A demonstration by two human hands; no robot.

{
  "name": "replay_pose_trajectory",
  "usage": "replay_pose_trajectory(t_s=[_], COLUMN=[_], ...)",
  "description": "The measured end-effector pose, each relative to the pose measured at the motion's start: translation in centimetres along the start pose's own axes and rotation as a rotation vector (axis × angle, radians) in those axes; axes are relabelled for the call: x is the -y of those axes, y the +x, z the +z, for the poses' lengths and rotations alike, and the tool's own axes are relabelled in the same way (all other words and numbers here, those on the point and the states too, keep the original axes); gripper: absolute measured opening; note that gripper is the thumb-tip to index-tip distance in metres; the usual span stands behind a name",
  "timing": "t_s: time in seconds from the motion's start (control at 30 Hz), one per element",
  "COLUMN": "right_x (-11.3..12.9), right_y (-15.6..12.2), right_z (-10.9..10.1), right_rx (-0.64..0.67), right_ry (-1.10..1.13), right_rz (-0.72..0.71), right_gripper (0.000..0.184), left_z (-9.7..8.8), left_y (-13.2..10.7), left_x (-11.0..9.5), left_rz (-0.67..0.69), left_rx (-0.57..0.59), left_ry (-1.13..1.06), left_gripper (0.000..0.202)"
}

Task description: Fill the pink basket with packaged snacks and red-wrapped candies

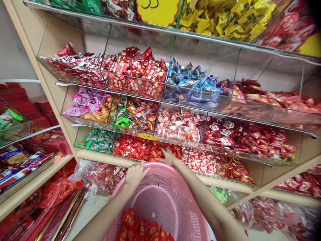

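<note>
A pink plastic basket (187, 194) with mesh sides is tilted below the bottom shelf, and red-wrapped candies (140, 227) lie in its near part. My left hand (134, 175) is closed over the basket's far left rim. Over the far rim reaches my right hand (168, 157), its fingers spread on loose red-wrapped candies (156, 150) in a bottom-shelf compartment. Nothing shows in its grasp, though the undersides of the fingers are hidden. More red candies (132, 147) fill the compartment to the left, and red-and-white candies (200, 160) the one to the right.
Clear dividers (171, 67) split the shelves into compartments of wrapped sweets. A wooden shelf edge (107, 157) runs just beyond the basket. Bagged goods (100, 175) lie below at left, more bags (273, 214) below at right. A side shelf (30, 169) stands at left.
</note>
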State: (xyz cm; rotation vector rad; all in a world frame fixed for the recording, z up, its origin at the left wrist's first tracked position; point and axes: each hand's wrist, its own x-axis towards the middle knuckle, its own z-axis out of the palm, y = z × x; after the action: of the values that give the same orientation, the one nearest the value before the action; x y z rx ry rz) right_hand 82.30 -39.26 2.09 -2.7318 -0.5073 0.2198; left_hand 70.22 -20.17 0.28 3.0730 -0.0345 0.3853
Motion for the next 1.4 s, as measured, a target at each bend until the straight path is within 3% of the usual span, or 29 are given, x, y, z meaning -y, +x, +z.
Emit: replay_pose_trajectory(t_s=[0.17, 0.4, 0.8, 1.1, 1.4], right_x=[-0.1, -1.7, -1.5, -0.5, -1.2], right_y=[0.8, -0.3, 0.2, 0.4, 0.5], right_z=[0.7, 0.4, 0.4, 0.4, 0.8], right_rx=[0.051, 0.047, 0.128, 0.138, 0.095], right_ry=[-0.053, -0.118, -0.205, -0.241, -0.201], right_rz=[-0.084, -0.131, 0.03, 0.065, 0.057], right_gripper=[0.07, 0.06, 0.08, 0.074, 0.072], left_z=[0.2, 0.0, 0.0, 0.2, 0.3], left_y=[0.0, -0.1, -0.1, 0.0, 0.0], left_x=[0.0, 0.0, -0.1, -0.1, 0.0], left_rz=[0.014, 0.017, 0.03, 0.031, 0.029], left_rx=[-0.014, -0.021, -0.059, -0.051, -0.057], left_ry=[0.028, 0.011, 0.067, 0.053, 0.043], left_gripper=[0.048, 0.049, 0.044, 0.045, 0.048])
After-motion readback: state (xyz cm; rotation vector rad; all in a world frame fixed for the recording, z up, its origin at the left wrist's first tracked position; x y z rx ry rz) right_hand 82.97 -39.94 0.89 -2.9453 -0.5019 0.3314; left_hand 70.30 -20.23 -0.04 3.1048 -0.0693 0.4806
